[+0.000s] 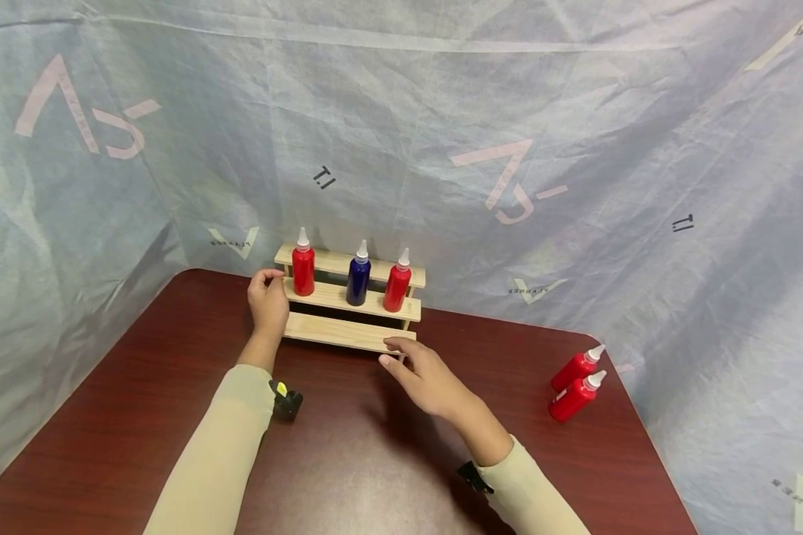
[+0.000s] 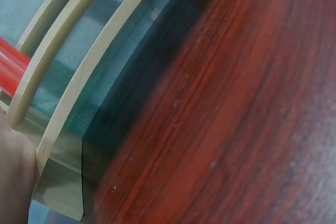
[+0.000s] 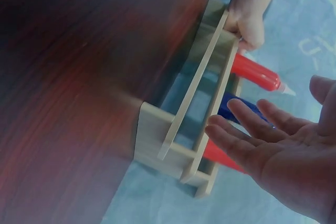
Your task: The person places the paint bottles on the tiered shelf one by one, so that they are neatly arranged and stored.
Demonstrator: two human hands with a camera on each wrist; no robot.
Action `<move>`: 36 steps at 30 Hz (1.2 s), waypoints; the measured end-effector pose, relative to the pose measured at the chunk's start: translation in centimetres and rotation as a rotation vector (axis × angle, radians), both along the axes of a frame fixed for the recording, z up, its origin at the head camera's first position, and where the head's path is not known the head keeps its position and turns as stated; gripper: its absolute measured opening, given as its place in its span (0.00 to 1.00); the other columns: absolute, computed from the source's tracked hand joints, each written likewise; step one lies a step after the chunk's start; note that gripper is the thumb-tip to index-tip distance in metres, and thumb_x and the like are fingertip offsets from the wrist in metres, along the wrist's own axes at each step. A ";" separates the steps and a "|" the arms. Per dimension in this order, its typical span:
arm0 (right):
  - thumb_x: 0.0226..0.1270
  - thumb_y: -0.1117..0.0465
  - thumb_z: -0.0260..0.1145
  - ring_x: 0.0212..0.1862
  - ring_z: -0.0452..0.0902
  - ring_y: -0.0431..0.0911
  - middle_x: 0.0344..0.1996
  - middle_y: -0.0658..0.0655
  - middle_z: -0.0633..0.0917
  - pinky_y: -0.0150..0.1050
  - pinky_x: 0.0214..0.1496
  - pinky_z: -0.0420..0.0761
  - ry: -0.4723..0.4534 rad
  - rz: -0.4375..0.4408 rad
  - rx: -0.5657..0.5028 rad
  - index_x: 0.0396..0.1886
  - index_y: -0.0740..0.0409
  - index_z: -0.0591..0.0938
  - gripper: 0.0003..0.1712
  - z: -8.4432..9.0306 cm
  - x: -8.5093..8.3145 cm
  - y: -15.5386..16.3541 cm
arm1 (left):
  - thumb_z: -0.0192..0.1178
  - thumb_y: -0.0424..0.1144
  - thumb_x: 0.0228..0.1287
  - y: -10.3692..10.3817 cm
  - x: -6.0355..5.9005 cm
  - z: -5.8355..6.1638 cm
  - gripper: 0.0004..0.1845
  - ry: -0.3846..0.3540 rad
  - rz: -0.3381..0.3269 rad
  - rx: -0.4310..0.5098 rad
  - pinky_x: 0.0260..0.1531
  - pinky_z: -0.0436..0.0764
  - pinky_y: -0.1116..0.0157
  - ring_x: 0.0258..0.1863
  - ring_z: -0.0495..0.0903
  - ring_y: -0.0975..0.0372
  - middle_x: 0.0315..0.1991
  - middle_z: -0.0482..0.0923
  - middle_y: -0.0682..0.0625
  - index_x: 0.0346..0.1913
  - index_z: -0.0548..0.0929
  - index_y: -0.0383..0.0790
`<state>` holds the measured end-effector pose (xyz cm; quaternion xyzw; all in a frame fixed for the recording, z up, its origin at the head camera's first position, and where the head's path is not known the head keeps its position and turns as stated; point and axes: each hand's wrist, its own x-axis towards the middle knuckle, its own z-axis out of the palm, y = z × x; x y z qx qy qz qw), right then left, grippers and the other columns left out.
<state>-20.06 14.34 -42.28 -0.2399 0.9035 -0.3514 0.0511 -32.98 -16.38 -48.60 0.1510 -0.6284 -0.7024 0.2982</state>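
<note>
A three-tier wooden rack (image 1: 348,331) stands at the back of the table. Its middle tier carries a red squeeze bottle (image 1: 303,269), a blue squeeze bottle (image 1: 358,281) and another red squeeze bottle (image 1: 397,287), all upright with white pointed tips. At the rack's left end, my left hand (image 1: 268,303) grips the edge with curled fingers; the right wrist view also shows this left hand (image 3: 251,27) there. My right hand (image 1: 431,380) hovers by the right end of the lowest tier, fingers spread and holding nothing. Whether its fingertips touch the rack I cannot tell.
Two more red squeeze bottles (image 1: 571,399) stand close together near the right edge of the dark red wooden table (image 1: 334,446). Printed grey-blue cloth (image 1: 401,134) hangs behind the table and along its sides.
</note>
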 end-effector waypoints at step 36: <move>0.78 0.47 0.66 0.74 0.75 0.55 0.69 0.56 0.81 0.61 0.75 0.74 0.112 -0.198 0.101 0.70 0.52 0.79 0.27 0.2 2.2 10.4 | 0.49 0.29 0.76 0.0 0.0 -0.1 0.11 0.002 0.004 -0.025 0.48 0.70 0.69 0.46 0.72 0.61 0.47 0.77 0.43 0.46 0.80 0.25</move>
